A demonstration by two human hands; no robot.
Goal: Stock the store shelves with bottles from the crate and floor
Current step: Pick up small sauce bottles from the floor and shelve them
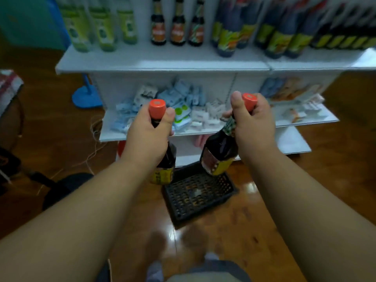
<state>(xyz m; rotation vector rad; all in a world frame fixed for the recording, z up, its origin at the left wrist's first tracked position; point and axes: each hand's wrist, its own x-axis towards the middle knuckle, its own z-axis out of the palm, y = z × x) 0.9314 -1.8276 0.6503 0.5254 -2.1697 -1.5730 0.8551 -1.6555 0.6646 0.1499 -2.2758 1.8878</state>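
Note:
My left hand (pixel 148 133) grips the neck of a dark bottle (pixel 165 167) with an orange cap and yellow label, held upright. Around the neck of a second dark orange-capped bottle (pixel 219 153) my right hand (pixel 252 123) is closed; this bottle tilts, its base swung left. Both bottles hang above a black plastic crate (pixel 198 193) on the floor, which looks empty. Ahead stands the white shelf (pixel 162 60); its top board carries green bottles (pixel 101 27) on the left, three brown bottles (pixel 177 25) in the middle and large dark bottles (pixel 230 31) on the right.
The lower shelf (pixel 114 133) holds small white and blue packets. A blue stand base (pixel 86 96) sits on the wooden floor left of the shelf, with thin cords trailing nearby. A dark chair (pixel 67 186) is at my left. My feet show at the bottom.

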